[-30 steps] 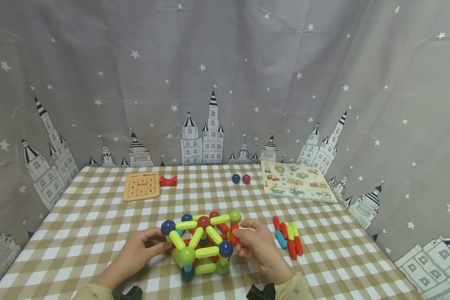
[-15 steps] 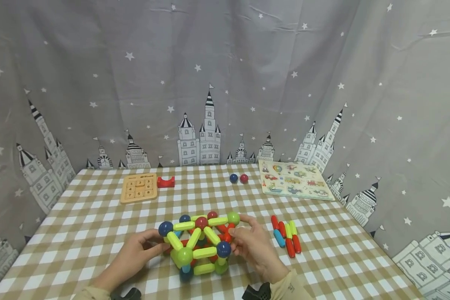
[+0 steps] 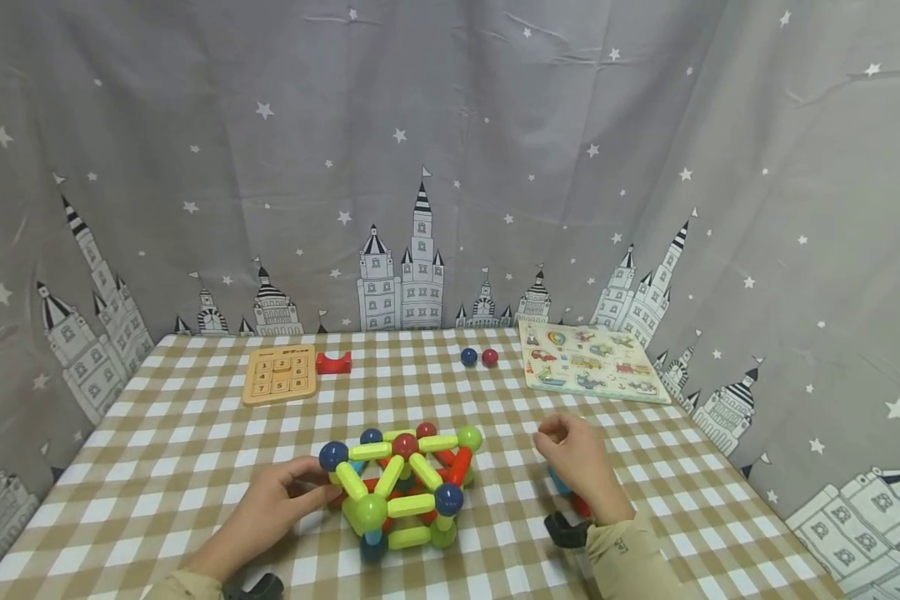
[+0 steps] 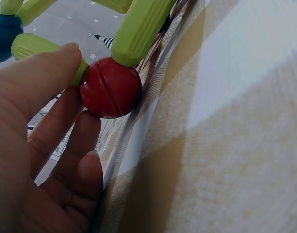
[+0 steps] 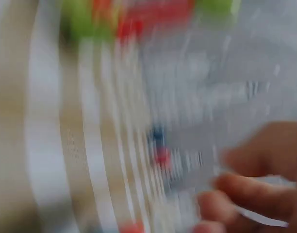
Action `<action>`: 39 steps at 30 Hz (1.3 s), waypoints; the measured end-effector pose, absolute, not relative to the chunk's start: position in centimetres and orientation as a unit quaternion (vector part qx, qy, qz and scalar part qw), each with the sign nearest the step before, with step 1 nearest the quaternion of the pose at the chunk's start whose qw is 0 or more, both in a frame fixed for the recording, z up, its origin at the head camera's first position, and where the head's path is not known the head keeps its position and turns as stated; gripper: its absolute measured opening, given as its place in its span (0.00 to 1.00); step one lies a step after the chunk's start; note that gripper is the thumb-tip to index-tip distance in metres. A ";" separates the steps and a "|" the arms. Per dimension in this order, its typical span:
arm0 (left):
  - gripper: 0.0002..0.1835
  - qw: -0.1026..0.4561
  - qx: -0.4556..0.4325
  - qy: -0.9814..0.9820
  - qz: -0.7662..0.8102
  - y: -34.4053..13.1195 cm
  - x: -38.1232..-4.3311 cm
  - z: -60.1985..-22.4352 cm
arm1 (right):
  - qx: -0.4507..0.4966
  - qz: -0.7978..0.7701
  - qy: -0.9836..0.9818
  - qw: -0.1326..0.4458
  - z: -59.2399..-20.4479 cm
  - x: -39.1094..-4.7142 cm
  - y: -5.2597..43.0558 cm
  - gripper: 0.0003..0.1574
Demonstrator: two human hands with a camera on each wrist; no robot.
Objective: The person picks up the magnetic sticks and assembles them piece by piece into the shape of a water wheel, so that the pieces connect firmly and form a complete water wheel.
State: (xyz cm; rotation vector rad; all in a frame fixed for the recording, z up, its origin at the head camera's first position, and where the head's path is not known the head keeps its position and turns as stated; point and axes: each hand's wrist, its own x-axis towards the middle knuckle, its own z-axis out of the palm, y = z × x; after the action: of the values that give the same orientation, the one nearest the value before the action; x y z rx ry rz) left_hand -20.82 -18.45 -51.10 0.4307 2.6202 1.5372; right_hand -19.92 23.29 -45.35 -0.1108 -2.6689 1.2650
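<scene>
A structure of magnetic rods and balls (image 3: 411, 505) stands on the table, with yellow-green and red rods joined by blue, red and green balls. My left hand (image 3: 285, 504) holds its left side. In the left wrist view, the thumb (image 4: 51, 68) lies on a yellow-green rod (image 4: 41, 46) and the fingers reach behind it, beside a red ball (image 4: 111, 88). My right hand (image 3: 581, 467) is apart from the structure, above the loose magnetic rods (image 3: 558, 481), hiding most of them. Nothing shows between its loosely bent fingers (image 5: 255, 194), blurred in the right wrist view.
Farther back lie a wooden number puzzle (image 3: 281, 375), a red arched block (image 3: 333, 363), a blue ball (image 3: 468, 357) and a red ball (image 3: 490, 357). A picture board (image 3: 592, 362) lies at the back right. A checkered cloth (image 3: 195, 433) covers the table; a grey curtain (image 3: 495, 125) hangs behind.
My right hand has let go of a red rod on the structure's right side and moved right, over the loose rods. The red rod stays in the structure; my left hand keeps its hold.
</scene>
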 end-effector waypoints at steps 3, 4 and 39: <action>0.13 0.041 0.137 0.856 0.497 -18.5 -20.8 -51.0 | -0.039 0.361 -0.929 0.065 -45.8 -21.0 25.3 0.07; 0.13 0.044 0.135 0.856 0.497 -18.5 -20.7 -50.9 | -0.039 0.359 -0.931 0.052 -45.9 -21.4 25.5 0.08; 0.07 -0.010 0.061 0.942 0.329 -15.1 -20.3 -50.2 | 0.120 0.398 -0.909 -0.024 -49.7 -22.5 15.1 0.17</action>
State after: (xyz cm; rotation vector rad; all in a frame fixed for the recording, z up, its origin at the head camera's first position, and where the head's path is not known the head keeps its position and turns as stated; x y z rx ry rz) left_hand -20.31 -15.14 -50.24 0.1938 2.9794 1.0420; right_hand -22.51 15.10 -49.72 0.3828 -2.9004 1.2709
